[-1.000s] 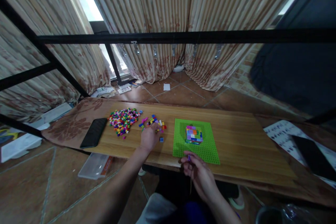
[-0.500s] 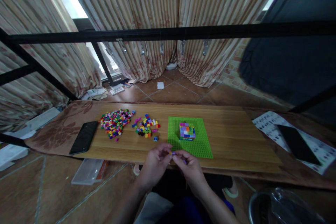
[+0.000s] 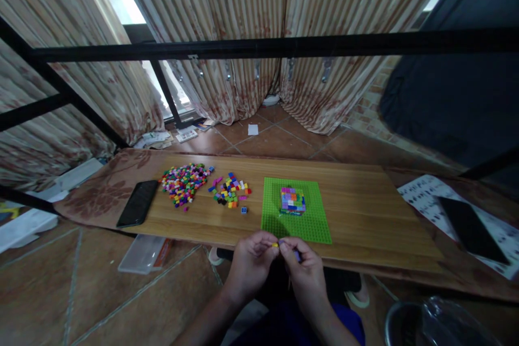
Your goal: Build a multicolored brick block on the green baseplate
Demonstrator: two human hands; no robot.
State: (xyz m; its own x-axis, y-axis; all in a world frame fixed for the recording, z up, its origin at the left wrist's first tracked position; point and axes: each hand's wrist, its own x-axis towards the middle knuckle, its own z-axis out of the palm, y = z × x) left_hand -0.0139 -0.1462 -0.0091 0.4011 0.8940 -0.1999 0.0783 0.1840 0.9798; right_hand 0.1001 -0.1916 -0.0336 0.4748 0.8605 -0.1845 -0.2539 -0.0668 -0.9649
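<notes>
My left hand (image 3: 252,262) is closed, pinching a small yellow brick (image 3: 275,245) between thumb and fingertips. Close against it, my right hand (image 3: 306,270) grips a purple brick (image 3: 297,255), partly covered by the fingers. Both hands are at the near edge of the board, just in front of a green baseplate (image 3: 268,205). On that baseplate stands a block of many-coloured bricks (image 3: 292,201), left of its middle. Left of the baseplate lie a small heap of loose bricks (image 3: 231,190) and a single dark blue brick (image 3: 244,210) with a pale mark.
A larger heap of mixed bricks (image 3: 185,181) lies farther left, beside a black phone (image 3: 138,203). On the right, another dark phone-like slab (image 3: 472,230) rests on a printed sheet (image 3: 421,194). A black rail (image 3: 259,47) runs across beyond the wooden board (image 3: 357,200).
Both hands have shifted slightly right and nearer to me, and the yellow brick shows more plainly. The camera view has swung a little; the bricks on the baseplate look the same.
</notes>
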